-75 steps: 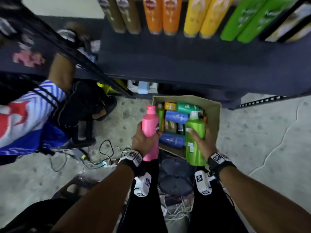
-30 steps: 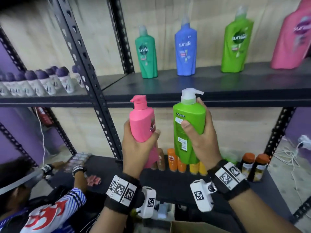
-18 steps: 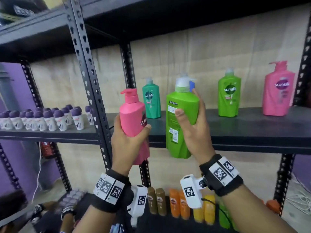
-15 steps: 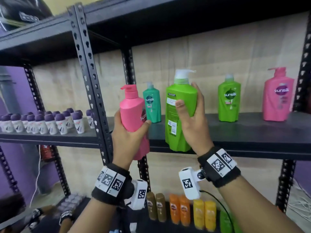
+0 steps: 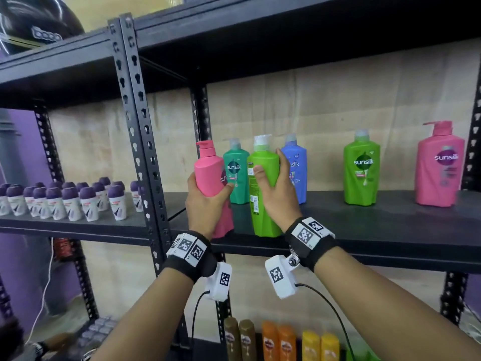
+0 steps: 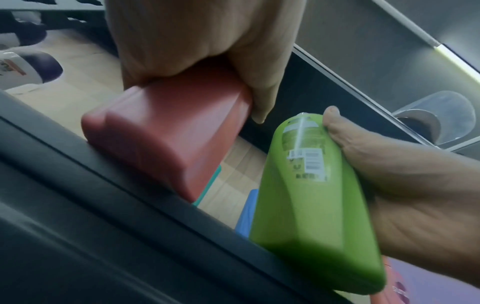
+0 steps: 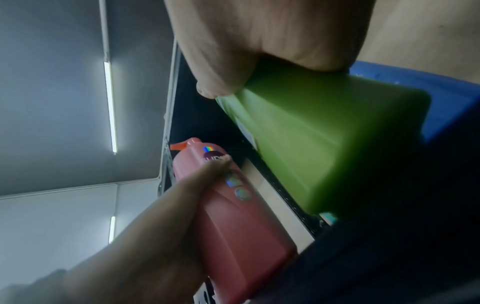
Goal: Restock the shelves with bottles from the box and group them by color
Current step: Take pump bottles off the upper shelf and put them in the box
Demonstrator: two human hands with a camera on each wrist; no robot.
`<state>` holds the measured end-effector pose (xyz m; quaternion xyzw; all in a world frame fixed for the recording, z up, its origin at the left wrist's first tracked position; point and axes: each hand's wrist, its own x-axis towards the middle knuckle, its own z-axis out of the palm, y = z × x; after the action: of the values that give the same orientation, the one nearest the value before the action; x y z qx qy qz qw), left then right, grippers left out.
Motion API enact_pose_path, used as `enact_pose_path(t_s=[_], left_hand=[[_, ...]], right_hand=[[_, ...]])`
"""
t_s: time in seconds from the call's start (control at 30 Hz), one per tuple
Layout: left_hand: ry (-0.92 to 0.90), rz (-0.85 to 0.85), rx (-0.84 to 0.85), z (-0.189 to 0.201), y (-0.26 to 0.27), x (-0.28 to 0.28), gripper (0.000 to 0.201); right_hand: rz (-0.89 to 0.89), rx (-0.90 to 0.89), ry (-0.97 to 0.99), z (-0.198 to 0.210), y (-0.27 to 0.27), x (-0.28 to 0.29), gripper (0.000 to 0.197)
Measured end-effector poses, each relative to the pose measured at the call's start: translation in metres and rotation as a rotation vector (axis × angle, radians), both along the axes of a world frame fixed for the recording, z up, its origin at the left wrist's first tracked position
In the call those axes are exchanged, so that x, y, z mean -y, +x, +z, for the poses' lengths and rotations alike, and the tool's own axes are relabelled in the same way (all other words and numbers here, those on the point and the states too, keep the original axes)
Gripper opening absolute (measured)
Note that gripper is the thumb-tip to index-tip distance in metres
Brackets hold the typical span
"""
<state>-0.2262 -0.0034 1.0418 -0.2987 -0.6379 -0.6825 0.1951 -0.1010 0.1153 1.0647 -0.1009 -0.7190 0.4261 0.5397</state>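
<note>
Left hand (image 5: 205, 204) wrapped round an upright pink bottle (image 5: 212, 183), right hand (image 5: 277, 196) round an upright green bottle (image 5: 263, 188), both at the shelf (image 5: 364, 222) front edge, matching green bottle on the shelf (image 5: 361, 168) and pink one (image 5: 440, 165) well off to the right, nearer the right hand.

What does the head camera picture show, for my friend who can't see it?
Two hands hold bottles up at a black shelf: the left hand grips a pink pump bottle, the right hand a light green pump bottle. Behind them stand teal, blue, green and pink bottles.
</note>
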Motion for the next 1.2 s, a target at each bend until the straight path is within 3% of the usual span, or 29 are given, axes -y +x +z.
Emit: enact_pose_path(t_s=[0.17,0.43,0.87,1.2], left_hand=[[-0.06,0.024,-0.032,-0.001,-0.023,-0.008,0.081],[-0.135,0.034,-0.015,0.003,-0.055,-0.026,0.081],[-0.243,0.002,0.01,-0.013,-0.057,-0.021,0.087],[-0.461,0.059,-0.029,-0.02,-0.034,0.012,0.058]], right_hand=[[0.001,-0.008,0.001,-0.007,-0.024,-0.007,0.072],[-0.036,0.195,0.004,0.005,-0.061,-0.025,0.071],[-0.05,0.256,-0.037,-0.006,-0.064,-0.018,0.081],[-0.141,0.529,0.087,-0.001,-0.025,-0.012,0.079]])
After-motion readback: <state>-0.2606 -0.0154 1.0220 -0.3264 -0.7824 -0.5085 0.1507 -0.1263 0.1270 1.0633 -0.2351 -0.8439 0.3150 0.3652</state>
